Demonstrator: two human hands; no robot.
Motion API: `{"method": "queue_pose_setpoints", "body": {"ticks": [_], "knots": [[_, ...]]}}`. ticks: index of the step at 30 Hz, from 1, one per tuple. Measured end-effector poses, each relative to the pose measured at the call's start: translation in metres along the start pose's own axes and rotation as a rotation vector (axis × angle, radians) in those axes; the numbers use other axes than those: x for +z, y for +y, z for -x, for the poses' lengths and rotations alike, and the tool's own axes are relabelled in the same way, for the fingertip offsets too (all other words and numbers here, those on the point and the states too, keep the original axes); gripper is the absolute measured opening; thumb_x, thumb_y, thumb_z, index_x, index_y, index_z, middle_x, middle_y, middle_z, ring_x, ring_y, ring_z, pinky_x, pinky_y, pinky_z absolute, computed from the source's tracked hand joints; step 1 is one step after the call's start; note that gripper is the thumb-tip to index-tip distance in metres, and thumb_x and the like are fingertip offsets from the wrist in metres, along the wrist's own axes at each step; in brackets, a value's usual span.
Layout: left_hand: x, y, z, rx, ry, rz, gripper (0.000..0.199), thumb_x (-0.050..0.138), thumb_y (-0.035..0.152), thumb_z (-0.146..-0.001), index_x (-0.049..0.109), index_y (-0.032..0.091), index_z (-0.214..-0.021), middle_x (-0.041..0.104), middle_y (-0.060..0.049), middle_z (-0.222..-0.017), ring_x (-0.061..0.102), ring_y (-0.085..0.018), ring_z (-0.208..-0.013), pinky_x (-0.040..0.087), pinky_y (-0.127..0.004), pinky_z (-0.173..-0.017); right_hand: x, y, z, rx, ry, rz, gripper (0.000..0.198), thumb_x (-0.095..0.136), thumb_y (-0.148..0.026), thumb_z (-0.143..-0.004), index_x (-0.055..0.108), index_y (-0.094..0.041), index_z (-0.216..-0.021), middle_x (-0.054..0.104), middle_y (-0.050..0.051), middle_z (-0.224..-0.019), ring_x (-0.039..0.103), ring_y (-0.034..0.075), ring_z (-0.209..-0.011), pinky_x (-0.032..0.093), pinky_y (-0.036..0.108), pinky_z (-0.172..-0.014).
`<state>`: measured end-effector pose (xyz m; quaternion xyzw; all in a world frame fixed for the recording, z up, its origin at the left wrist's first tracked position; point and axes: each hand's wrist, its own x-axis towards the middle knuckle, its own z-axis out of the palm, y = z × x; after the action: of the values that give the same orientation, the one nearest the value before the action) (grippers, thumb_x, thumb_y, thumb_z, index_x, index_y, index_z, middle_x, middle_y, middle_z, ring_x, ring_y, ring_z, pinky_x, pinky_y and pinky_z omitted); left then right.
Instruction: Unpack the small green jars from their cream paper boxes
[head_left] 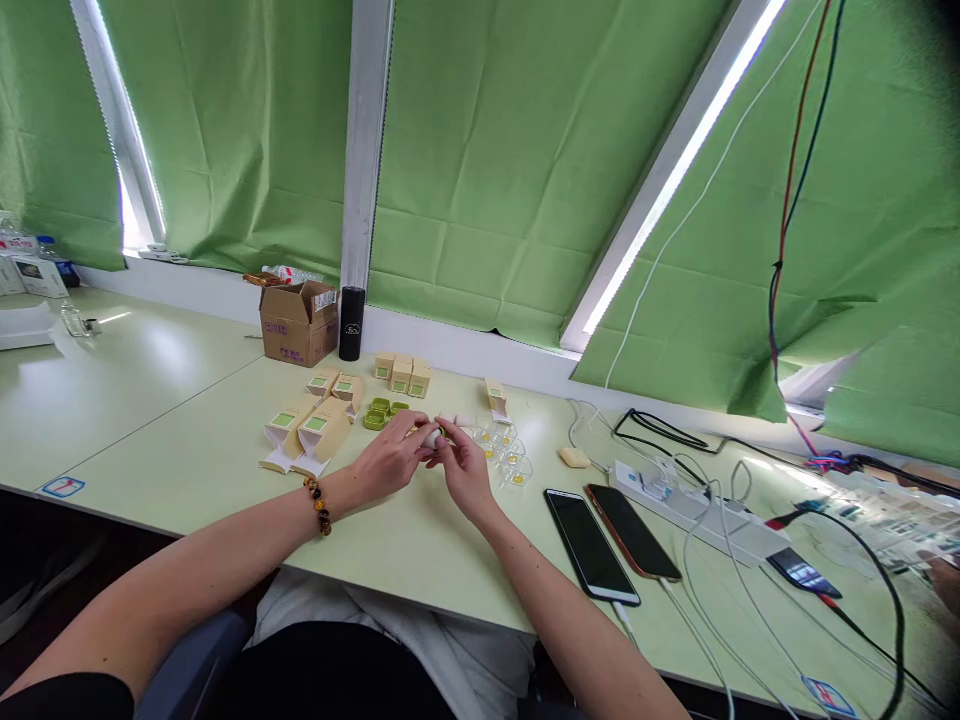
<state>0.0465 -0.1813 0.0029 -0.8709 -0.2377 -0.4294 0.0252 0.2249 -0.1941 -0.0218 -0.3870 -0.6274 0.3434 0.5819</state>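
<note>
My left hand and my right hand meet above the table, fingers pinched around a small white piece with a green edge. Fingers cover much of it, so its kind does not show. Just behind my left hand sit several small green square containers. To the right of my right hand stand several clear plastic cups with yellow marks at the bottom. Some pale pinkish-white pieces lie partly hidden behind my fingers. Opened cream cartons with green labels lie left of my left hand.
Several closed small cartons stand farther back, another carton right of them. A cardboard box and black tumbler stand by the wall. Two phones, a power strip and tangled cables occupy the right side.
</note>
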Motion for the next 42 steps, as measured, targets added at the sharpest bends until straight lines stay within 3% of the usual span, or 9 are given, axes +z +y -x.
{"method": "queue_pose_setpoints", "body": {"ticks": [10, 15, 21, 27, 32, 34, 38, 42], "knots": [[0.001, -0.006, 0.000, 0.020, 0.011, 0.012, 0.037, 0.051, 0.020, -0.103, 0.059, 0.020, -0.139, 0.061, -0.015, -0.120, 0.058, -0.029, -0.117, 0.054, -0.048, -0.100, 0.001, 0.000, 0.001, -0.036, -0.037, -0.039, 0.047, 0.062, -0.059, -0.097, 0.067, -0.027, -0.132, 0.077, 0.005, -0.100, 0.074, 0.020, -0.071, 0.066, 0.042, -0.076], [-0.001, -0.004, -0.002, 0.036, 0.018, 0.003, 0.033, 0.049, 0.019, -0.103, 0.063, 0.018, -0.134, 0.063, -0.016, -0.117, 0.060, -0.028, -0.112, 0.055, -0.046, -0.095, 0.003, -0.004, 0.003, -0.035, -0.037, -0.036, 0.048, 0.060, -0.059, -0.098, 0.067, -0.027, -0.134, 0.076, 0.004, -0.092, 0.073, 0.020, -0.070, 0.065, 0.041, -0.074], [0.002, -0.003, -0.002, 0.044, 0.041, -0.023, 0.034, 0.046, 0.014, -0.101, 0.062, 0.016, -0.131, 0.064, -0.016, -0.115, 0.060, -0.028, -0.109, 0.053, -0.049, -0.097, 0.006, -0.008, 0.003, -0.079, -0.016, 0.037, 0.049, 0.054, -0.058, -0.101, 0.069, -0.024, -0.132, 0.069, 0.001, -0.076, 0.066, 0.017, -0.061, 0.060, 0.035, -0.062], [0.010, -0.005, 0.001, 0.065, 0.057, -0.121, 0.037, 0.047, 0.010, -0.098, 0.057, 0.015, -0.134, 0.062, -0.016, -0.116, 0.058, -0.029, -0.109, 0.054, -0.049, -0.098, 0.008, -0.006, 0.001, -0.058, -0.005, 0.001, 0.046, 0.054, -0.056, -0.101, 0.072, -0.024, -0.128, 0.069, 0.001, -0.076, 0.064, 0.016, -0.057, 0.056, 0.032, -0.056], [0.010, -0.006, 0.002, 0.008, 0.066, -0.061, 0.038, 0.049, 0.010, -0.096, 0.057, 0.016, -0.133, 0.060, -0.017, -0.122, 0.057, -0.030, -0.114, 0.052, -0.051, -0.101, 0.007, -0.005, 0.001, -0.024, -0.049, -0.086, 0.048, 0.054, -0.057, -0.101, 0.070, -0.024, -0.131, 0.067, 0.000, -0.075, 0.066, 0.017, -0.062, 0.058, 0.034, -0.059], [0.007, -0.007, 0.001, -0.019, 0.084, -0.012, 0.038, 0.048, 0.010, -0.097, 0.057, 0.015, -0.133, 0.060, -0.017, -0.123, 0.057, -0.030, -0.116, 0.052, -0.051, -0.102, 0.004, -0.005, 0.001, -0.050, -0.075, -0.070, 0.047, 0.060, -0.055, -0.099, 0.068, -0.026, -0.135, 0.070, 0.001, -0.082, 0.067, 0.017, -0.067, 0.060, 0.035, -0.067], [0.004, -0.012, 0.002, -0.031, 0.094, 0.117, 0.037, 0.046, 0.012, -0.100, 0.056, 0.016, -0.135, 0.059, -0.017, -0.125, 0.056, -0.029, -0.121, 0.051, -0.049, -0.104, -0.001, -0.003, 0.000, -0.159, -0.087, -0.002, 0.049, 0.078, -0.043, -0.089, 0.067, -0.031, -0.135, 0.067, 0.008, -0.123, 0.068, 0.017, -0.086, 0.062, 0.036, -0.080], [0.008, -0.017, 0.000, -0.118, 0.145, 0.302, 0.029, 0.051, 0.019, -0.101, 0.060, 0.019, -0.129, 0.061, -0.015, -0.123, 0.057, -0.027, -0.120, 0.052, -0.046, -0.103, -0.003, 0.000, -0.002, -0.178, -0.057, 0.053, 0.042, 0.074, -0.036, -0.091, 0.066, -0.033, -0.132, 0.063, 0.007, -0.124, 0.067, 0.016, -0.081, 0.061, 0.036, -0.076]]}}
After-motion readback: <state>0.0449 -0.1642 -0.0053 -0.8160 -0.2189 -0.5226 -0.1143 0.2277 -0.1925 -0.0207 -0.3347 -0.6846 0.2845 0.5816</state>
